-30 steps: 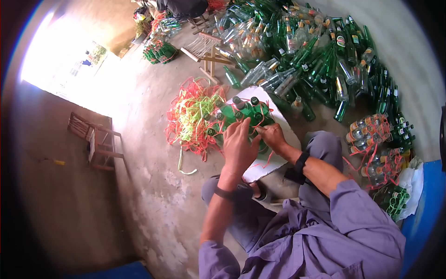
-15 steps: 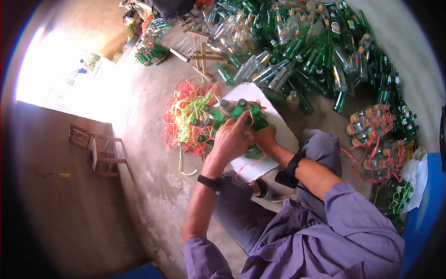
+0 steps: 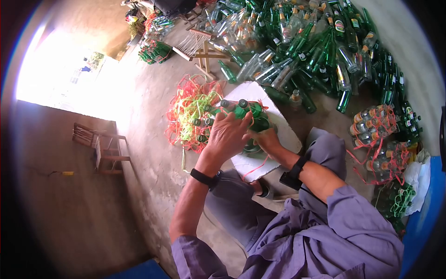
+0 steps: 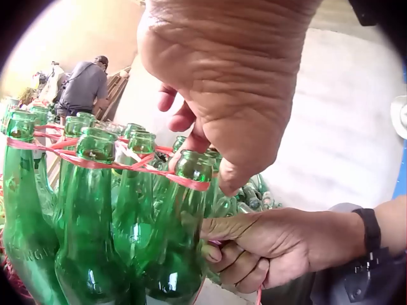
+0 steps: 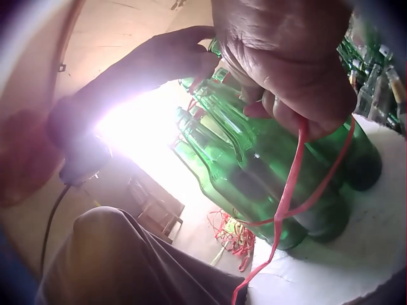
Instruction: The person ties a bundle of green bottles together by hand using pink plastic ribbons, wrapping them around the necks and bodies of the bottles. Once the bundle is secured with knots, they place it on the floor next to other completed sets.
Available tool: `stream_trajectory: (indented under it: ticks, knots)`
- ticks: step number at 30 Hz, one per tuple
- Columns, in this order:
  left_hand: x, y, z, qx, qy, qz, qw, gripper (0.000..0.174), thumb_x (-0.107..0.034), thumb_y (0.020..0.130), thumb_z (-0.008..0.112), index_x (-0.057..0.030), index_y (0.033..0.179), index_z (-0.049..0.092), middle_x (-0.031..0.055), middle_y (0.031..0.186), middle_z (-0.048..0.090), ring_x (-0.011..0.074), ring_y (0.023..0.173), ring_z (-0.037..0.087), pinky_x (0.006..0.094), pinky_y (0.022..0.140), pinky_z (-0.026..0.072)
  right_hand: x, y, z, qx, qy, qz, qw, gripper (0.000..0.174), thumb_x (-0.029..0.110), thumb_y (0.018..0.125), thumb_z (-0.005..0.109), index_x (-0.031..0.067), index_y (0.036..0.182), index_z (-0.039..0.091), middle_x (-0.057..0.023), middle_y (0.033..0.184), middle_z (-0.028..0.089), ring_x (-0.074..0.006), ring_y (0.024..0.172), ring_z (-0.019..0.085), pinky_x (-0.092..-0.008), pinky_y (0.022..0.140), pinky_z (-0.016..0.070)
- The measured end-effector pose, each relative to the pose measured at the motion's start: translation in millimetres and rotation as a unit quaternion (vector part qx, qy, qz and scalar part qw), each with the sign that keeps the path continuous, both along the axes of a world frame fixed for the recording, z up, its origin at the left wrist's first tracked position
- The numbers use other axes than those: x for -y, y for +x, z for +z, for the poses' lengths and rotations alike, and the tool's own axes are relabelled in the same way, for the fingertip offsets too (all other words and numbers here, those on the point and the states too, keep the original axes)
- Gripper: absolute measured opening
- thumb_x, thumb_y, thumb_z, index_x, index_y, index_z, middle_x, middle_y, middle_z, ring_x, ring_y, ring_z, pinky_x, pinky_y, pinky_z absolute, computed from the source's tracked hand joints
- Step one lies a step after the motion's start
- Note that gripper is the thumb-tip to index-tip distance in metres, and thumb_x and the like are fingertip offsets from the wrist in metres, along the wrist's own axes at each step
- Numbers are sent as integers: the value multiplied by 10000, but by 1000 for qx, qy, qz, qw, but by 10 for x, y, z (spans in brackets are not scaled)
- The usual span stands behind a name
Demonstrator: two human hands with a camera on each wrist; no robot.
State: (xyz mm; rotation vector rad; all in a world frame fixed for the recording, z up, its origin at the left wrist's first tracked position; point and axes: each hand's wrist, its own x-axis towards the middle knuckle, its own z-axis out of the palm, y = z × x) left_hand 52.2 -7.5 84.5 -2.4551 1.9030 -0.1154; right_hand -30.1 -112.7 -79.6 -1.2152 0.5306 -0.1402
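Observation:
Several upright green glass bottles (image 4: 89, 222) stand bundled on a white slab (image 3: 278, 121), with red plastic strap (image 4: 57, 147) wound round their necks. My left hand (image 3: 227, 137) is over the near bottles, fingers spread and slightly bent. In the left wrist view its fingers reach behind a near bottle's neck, beside the strap, and the thumb is on the other side. Lower down, my right hand (image 4: 280, 248) is against the same bottle's side, fingers curled. It grips a red strap (image 5: 290, 184), whose loose end hangs below the fist. The right fingertips are partly hidden.
A tangle of red and yellow-green strap (image 3: 193, 111) lies left of the slab. Behind is a large heap of bottles (image 3: 320, 51). Tied bottle bundles (image 3: 374, 125) stand at right. A wooden stool (image 3: 203, 51) is beyond; another person (image 4: 86, 89) bends in the background.
My left hand has gone from pointing its index finger over the bottles to spreading its fingers across the near necks. The right hand stays low at the bundle's near right side.

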Motion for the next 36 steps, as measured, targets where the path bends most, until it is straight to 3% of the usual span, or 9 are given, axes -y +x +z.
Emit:
stream_trajectory:
  ticks: [2, 4, 7, 13, 22, 29, 32, 34, 36]
  knots:
    - [-1, 26, -21, -2, -7, -5, 1000, 615, -298, 824, 749, -84, 1369, 562, 22, 808, 663, 236, 915, 590, 416, 828, 383, 8, -24, 1, -9, -25, 8, 1000, 270, 239, 852, 771, 64, 1047, 709, -3, 774, 671, -80, 656, 583, -263, 550, 433]
    - [-1, 63, -62, -4, -14, -11, 1000, 617, -314, 837, 748, -93, 1380, 557, 35, 794, 664, 250, 944, 607, 435, 834, 389, 28, -102, 189, -37, -65, 6, 997, 168, 202, 840, 769, 39, 839, 732, -12, 700, 653, -87, 612, 564, -281, 543, 417]
    - [12, 120, -79, 2, -27, -29, 999, 616, -322, 829, 756, -78, 1361, 563, 49, 783, 664, 257, 907, 619, 439, 861, 401, -31, -63, 109, 22, -52, -39, 998, 285, 237, 860, 781, 15, 699, 705, -3, 624, 603, -80, 577, 517, -293, 530, 391]
    - [-28, 188, -42, -31, -73, 2, 997, 609, -364, 777, 806, -59, 1273, 628, 70, 709, 606, 273, 800, 615, 456, 873, 416, -2, -113, 40, 19, -91, 17, 996, 434, 313, 956, 723, -12, 674, 669, 33, 580, 527, -49, 558, 430, -287, 477, 323]
    - [-128, 341, -95, -86, -71, 56, 992, 409, -361, 786, 798, -65, 1052, 702, 55, 719, 628, 267, 803, 619, 423, 854, 428, 8, -191, 53, 6, -74, 56, 996, 400, 289, 978, 697, 3, 698, 682, 49, 556, 497, -38, 544, 407, -276, 466, 318]
    - [-218, 349, -164, -134, -68, 106, 983, 223, -122, 742, 647, -109, 957, 702, 73, 759, 651, 285, 824, 620, 428, 868, 454, 135, -147, 60, 22, -151, 13, 988, 291, 254, 925, 734, 9, 769, 709, 53, 545, 484, -49, 510, 416, -276, 473, 321]
    - [-251, 348, -169, -157, -78, 118, 977, 222, -85, 722, 614, -104, 924, 703, 86, 757, 645, 289, 829, 616, 430, 863, 460, 291, -181, 325, -8, -32, 16, 999, 263, 236, 900, 744, 2, 785, 707, 51, 559, 486, -48, 502, 400, -265, 472, 315]
    - [-253, 337, -140, -165, -82, 123, 975, 213, -80, 718, 611, -97, 910, 702, 92, 759, 644, 290, 831, 613, 431, 859, 462, 329, -198, 396, -16, 48, 23, 998, 256, 206, 889, 740, -13, 758, 719, 27, 628, 581, -69, 558, 493, -277, 513, 403]
    - [-264, 315, -101, -151, -87, 96, 980, 185, -97, 677, 620, -85, 849, 687, 129, 705, 620, 332, 815, 625, 458, 772, 458, 292, -201, 368, -14, 20, 31, 999, 238, 213, 898, 734, -1, 794, 714, 38, 608, 543, -59, 529, 458, -262, 493, 365]
